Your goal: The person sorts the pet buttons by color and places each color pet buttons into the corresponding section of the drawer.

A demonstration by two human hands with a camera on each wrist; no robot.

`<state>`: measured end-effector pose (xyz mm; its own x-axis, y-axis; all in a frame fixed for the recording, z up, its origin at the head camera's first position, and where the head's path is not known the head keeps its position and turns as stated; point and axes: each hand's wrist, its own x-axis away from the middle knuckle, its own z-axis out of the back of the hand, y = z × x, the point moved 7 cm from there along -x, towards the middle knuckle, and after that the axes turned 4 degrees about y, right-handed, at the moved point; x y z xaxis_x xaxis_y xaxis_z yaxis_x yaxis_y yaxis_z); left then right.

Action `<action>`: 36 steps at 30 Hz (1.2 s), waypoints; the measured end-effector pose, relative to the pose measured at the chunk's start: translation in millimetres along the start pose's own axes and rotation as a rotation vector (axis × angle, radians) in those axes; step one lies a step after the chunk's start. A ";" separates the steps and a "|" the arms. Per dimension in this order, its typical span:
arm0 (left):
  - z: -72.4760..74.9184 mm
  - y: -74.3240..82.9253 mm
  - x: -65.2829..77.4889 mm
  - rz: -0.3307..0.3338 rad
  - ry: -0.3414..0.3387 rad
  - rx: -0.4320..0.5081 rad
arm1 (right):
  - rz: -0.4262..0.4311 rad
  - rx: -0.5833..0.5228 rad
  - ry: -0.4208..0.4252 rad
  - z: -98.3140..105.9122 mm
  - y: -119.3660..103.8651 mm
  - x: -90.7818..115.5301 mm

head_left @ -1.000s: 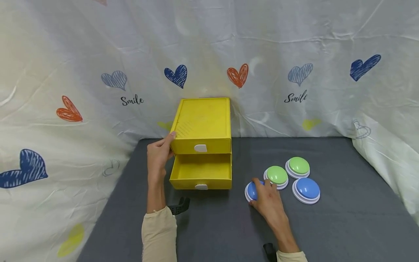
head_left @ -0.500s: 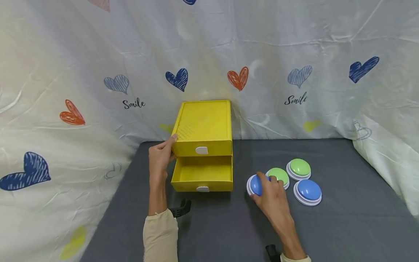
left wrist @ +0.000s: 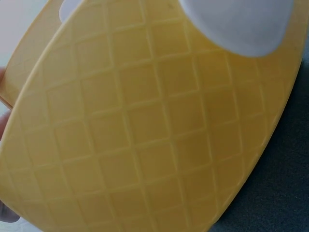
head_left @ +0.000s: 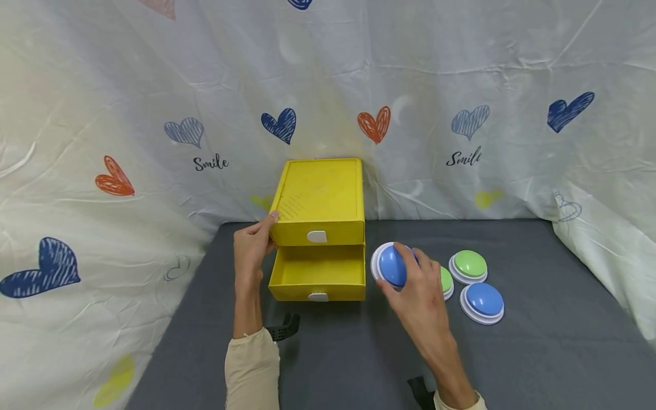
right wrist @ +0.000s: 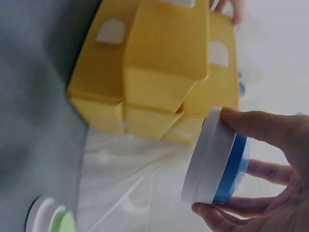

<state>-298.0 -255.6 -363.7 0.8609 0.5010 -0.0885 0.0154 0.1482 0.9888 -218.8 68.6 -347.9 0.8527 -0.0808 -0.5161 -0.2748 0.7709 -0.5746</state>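
A yellow drawer cabinet [head_left: 323, 191] stands at the back of the table with its middle drawer [head_left: 318, 267] pulled out; the drawer's visible inside is bare. My left hand [head_left: 250, 250] grips the cabinet's front left corner, thumb on the top edge, other fingers mostly hidden along the side. The left wrist view is filled by the open drawer's yellow front [left wrist: 145, 116]. To the right of the drawer, my right hand [head_left: 422, 290] holds a blue push button [head_left: 392, 265] by its white base, raised off the table and tilted, as the right wrist view shows.
A green button [head_left: 446, 279] is partly behind my right hand. Farther right lie another green button [head_left: 470, 263] and a second blue button [head_left: 484, 299], all on the dark grey tabletop [head_left: 543, 353]. A white curtain [head_left: 328, 68] with printed hearts hangs behind.
My right hand has lifted the blue button from the table and moved it up and left, toward the open drawer. The left hand stays at the cabinet's corner.
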 end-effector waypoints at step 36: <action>-0.8 -4.9 0.0 0.089 -0.035 0.089 | 0.251 -0.147 -0.424 -143.4 -104.6 -22.3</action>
<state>-298.5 -255.7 -368.6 0.8779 0.4789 0.0024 -0.0179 0.0278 0.9995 -272.9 -100.9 -367.4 0.8492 0.3825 -0.3642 -0.5279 0.6340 -0.5651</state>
